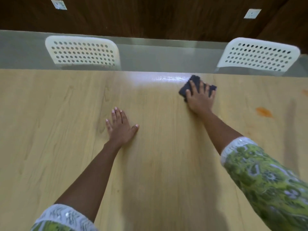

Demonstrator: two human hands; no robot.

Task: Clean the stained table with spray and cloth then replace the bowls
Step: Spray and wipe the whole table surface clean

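A light wooden table (66, 130) fills the view. My right hand (200, 99) presses flat on a dark blue cloth (195, 80) near the table's far edge, right of centre. A wet, shiny streak (166, 78) lies just left of the cloth. An orange stain (264, 112) marks the wood to the right of my right hand, and a smaller orange stain (305, 92) sits at the right border. My left hand (120, 126) lies flat on the table with fingers spread and holds nothing. No spray bottle or bowls are in view.
Two white perforated chairs stand behind the table's far edge, one chair (82, 52) at the left and one chair (260, 55) at the right. Beyond them are a grey floor strip and a dark wooden wall (150, 15) with two sockets.
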